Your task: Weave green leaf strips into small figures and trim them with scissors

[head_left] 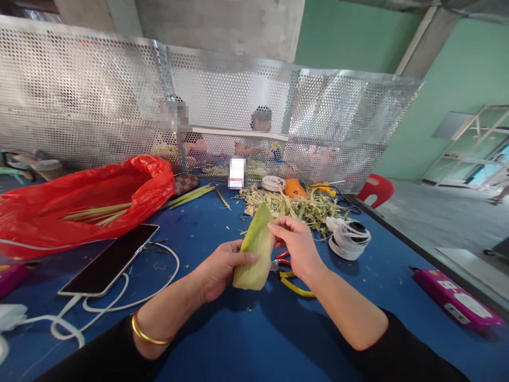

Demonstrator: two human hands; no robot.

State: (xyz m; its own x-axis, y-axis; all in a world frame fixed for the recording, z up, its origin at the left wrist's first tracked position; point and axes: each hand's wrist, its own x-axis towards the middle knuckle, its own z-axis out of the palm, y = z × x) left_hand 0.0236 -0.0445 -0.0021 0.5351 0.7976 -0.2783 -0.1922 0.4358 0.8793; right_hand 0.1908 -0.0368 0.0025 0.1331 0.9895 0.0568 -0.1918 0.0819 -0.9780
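Observation:
A broad, pale green husk-like leaf (pixel 255 254) with a pointed top is held upright over the blue table. My left hand (pixel 225 265) grips its lower left side, thumb flat on the face and fingers behind. At the upper right edge, my right hand (pixel 292 241) pinches the leaf between thumb and fingers. Partly hidden behind my right hand lie a red-handled tool (pixel 283 258) and a curved yellow piece (pixel 296 287). Past the hands is a heap of shredded green plant scraps (pixel 314 212).
To the left are a red plastic bag (pixel 79 196) with long stalks, a tablet (pixel 111 262) and white cables. A roll of white tape (pixel 349 240) and a purple pack (pixel 457 297) sit to the right. Behind a perforated metal screen (pixel 230 85) are two people.

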